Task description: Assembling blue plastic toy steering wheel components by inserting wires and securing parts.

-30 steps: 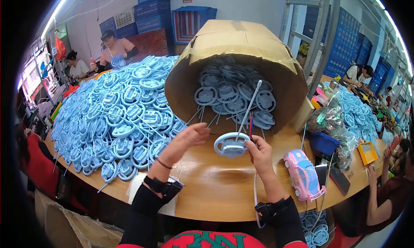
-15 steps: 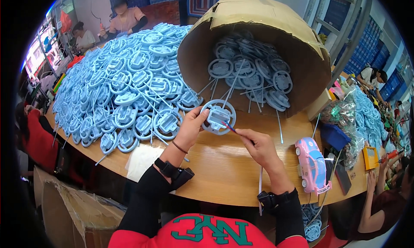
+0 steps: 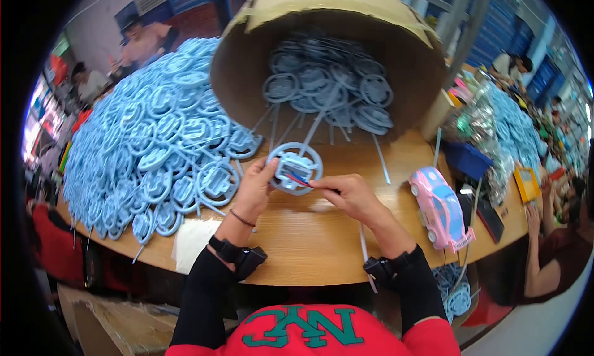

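Over the table my left hand [image 3: 252, 187] grips the left rim of a light blue plastic toy steering wheel [image 3: 294, 164]. Its spokeless-looking ring surrounds a raised boxy centre, and a long pale blue strip runs from it toward the carton. My right hand [image 3: 351, 196] pinches the end of a thin red-and-blue piece [image 3: 299, 179], which looks like wires. That piece reaches into the lower part of the wheel's centre. Whether it is fixed to the wheel cannot be made out.
Left, a large heap of similar wheels [image 3: 164, 121] covers the table [image 3: 297, 251]. A tipped cardboard carton [image 3: 421, 83] holds more. Right lie a pink toy car [image 3: 438, 207], a blue bin [image 3: 468, 160] and a yellow tray [image 3: 526, 184]. White paper [image 3: 192, 241] lies front left. Other people sit around.
The whole view has shifted, so the table contents appear further left. My right fingers have come closer to the wheel's centre with the red-and-blue piece. My left hand keeps its hold.
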Tool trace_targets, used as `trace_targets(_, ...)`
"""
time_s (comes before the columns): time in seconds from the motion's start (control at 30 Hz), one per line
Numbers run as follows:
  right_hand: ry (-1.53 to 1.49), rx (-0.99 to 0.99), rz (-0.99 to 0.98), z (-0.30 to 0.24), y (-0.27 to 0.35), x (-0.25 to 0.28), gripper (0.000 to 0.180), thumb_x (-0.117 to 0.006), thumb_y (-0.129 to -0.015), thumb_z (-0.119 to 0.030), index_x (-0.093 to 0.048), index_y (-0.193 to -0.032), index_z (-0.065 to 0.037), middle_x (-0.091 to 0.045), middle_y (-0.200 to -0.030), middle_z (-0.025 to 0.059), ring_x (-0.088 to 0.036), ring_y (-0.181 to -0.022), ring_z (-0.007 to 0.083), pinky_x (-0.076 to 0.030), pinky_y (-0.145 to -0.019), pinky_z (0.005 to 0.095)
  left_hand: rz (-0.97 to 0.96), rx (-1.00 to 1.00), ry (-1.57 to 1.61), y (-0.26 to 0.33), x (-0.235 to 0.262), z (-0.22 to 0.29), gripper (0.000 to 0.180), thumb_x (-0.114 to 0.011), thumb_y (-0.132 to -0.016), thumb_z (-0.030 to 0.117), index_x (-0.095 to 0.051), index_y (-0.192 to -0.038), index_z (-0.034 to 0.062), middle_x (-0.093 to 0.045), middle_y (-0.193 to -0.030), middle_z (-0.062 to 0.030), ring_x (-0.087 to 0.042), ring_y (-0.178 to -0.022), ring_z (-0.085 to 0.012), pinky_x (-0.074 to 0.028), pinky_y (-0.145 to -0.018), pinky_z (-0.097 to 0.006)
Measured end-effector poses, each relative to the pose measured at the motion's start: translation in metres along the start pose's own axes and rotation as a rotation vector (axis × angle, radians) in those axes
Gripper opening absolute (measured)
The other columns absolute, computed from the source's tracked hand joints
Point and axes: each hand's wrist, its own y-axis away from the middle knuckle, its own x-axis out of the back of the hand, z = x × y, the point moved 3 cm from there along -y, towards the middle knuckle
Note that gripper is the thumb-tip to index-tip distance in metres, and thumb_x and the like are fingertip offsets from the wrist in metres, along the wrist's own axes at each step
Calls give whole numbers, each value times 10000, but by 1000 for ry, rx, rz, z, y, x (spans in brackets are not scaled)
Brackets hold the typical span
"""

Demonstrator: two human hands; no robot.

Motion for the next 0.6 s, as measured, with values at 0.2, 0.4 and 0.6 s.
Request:
trace_targets(0.2,-111,27,31,10,1,-7,218,-603,-788,-159,-683,-990,-156,-657,-766,113,-625,-679,280,-481,-600,352,-91,27,7,3,-11,6,323,-495,-936,293,-541,-1105,22,-619,-1024,-70,-615,-916,-156,-528,-770,-309)
trace_targets(0.4,-135,15,49,10,3,-7,213,-608,-781,-157,-689,-978,-159,-664,-789,109,-630,-691,277,-492,-626,340,-175,167,155,5,-20,2,416,-446,-940,381,-468,-1206,61,-558,-1170,-92,-562,-1060,-207,-491,-888,-363)
trace_targets(0.6,-121,53,62,3,2,-5,211,-610,-774,-149,-688,-970,-141,-664,-791,110,-628,-709,293,-491,-631,363,-156,145,174,3,-17,1,408,-449,-943,365,-502,-1165,26,-597,-1109,-95,-587,-1010,-191,-495,-870,-336)
